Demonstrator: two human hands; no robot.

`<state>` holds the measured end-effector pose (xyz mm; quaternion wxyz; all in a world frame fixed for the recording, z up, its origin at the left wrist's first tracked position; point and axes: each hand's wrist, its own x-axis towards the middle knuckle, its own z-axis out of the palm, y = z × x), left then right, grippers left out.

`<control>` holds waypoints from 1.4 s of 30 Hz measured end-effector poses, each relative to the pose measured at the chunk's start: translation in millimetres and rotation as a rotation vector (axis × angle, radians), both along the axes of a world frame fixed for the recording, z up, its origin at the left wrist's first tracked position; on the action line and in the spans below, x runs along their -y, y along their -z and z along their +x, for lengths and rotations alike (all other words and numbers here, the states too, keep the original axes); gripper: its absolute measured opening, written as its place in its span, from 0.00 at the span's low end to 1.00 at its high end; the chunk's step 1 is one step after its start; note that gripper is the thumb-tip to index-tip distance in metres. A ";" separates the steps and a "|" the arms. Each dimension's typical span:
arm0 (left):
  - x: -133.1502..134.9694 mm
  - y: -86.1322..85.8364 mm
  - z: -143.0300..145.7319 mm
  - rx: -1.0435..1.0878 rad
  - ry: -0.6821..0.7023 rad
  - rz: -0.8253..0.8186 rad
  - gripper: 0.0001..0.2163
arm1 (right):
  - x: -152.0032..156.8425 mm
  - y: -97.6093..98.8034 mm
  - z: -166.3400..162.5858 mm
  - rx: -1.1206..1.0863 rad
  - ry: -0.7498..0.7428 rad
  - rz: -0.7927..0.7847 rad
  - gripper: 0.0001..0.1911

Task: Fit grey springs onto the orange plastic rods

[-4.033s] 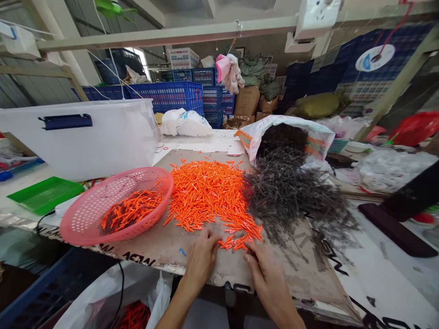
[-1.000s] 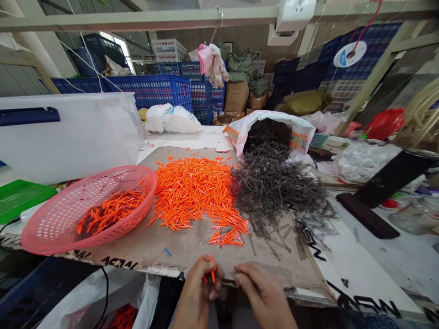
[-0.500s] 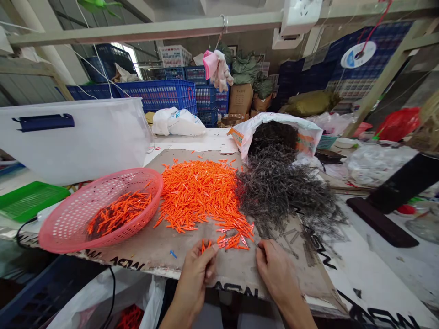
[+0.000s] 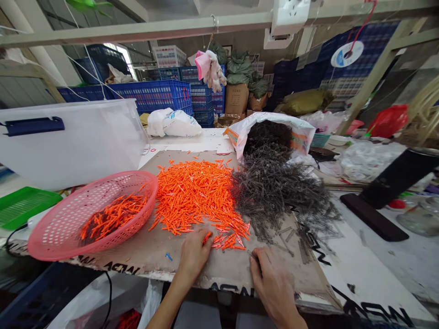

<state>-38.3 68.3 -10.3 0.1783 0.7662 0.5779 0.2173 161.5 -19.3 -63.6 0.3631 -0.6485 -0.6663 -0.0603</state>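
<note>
My left hand (image 4: 195, 252) is closed over small orange plastic pieces, at the near edge of a pile of slim orange plastic pieces (image 4: 195, 194). An orange tip shows between its thumb and fingers. To the right, my right hand (image 4: 273, 278) rests low over the board with its fingers pinched on a thin dark strip-like piece (image 4: 253, 256). Beyond that hand lies a tangled heap of thin dark grey pieces (image 4: 277, 187), spilling from a white sack (image 4: 236, 137). On the left a pink perforated basket (image 4: 51, 228) holds more orange pieces (image 4: 115, 214).
A clear plastic bin (image 4: 72, 141) and a green tray (image 4: 27, 205) stand at the left. A black stand (image 4: 375, 217) is at the right. Gloves (image 4: 212, 71) hang from an overhead bar (image 4: 144, 31). Below the table edge is an open white bag (image 4: 85, 297).
My left hand has moved up and forward, turning palm down towards the orange pile. My right hand has shifted slightly nearer to me. The whole view has swung a little to the right.
</note>
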 end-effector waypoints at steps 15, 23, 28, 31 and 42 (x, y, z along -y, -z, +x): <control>29.8 -13.9 -13.5 0.122 0.006 0.116 0.07 | 7.8 -18.4 -4.7 -0.434 -0.118 -0.025 0.10; 74.9 -32.4 7.9 0.533 0.175 -0.032 0.08 | 11.9 -42.4 -39.0 -1.164 -0.408 -0.271 0.10; 82.3 -16.1 23.3 1.163 -0.077 -0.485 0.11 | 24.9 -35.5 -46.9 -1.202 -0.321 -0.191 0.11; 86.7 -7.3 36.0 1.464 -0.183 -0.727 0.17 | 32.2 -32.2 -58.6 -1.244 -0.259 -0.149 0.12; 91.7 -12.3 31.6 1.303 -0.229 -0.494 0.14 | 38.8 -28.4 -47.8 -0.908 -0.227 -0.165 0.11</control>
